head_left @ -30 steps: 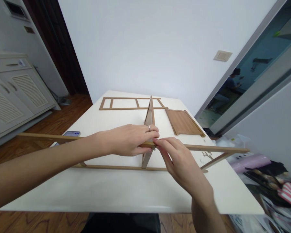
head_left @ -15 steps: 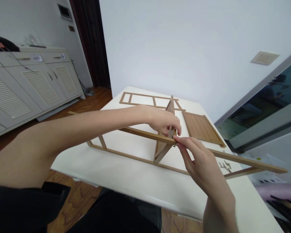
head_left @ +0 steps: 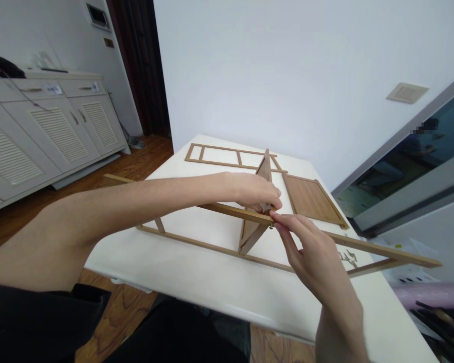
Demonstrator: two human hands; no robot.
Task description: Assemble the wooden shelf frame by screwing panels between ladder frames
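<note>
A long wooden ladder-like frame (head_left: 378, 249) stands on edge across the white table (head_left: 196, 282). An upright wooden panel (head_left: 265, 174) meets its top rail in the middle. My left hand (head_left: 255, 191) is closed around the joint, gripping the panel's top and the rail. My right hand (head_left: 306, 247) pinches something small at the rail's near side, just below that joint; I cannot make out what it is.
A second wooden frame (head_left: 230, 157) lies flat at the table's far end, and a flat wooden panel (head_left: 312, 200) at the far right. Small metal parts (head_left: 348, 258) lie by the frame's right end. White cabinets (head_left: 49, 131) stand left; clutter (head_left: 435, 307) lies right.
The view swung round to the left side of the frame. My left hand shifted from lying over the rail to gripping the joint. My right hand stays pinched at the joint.
</note>
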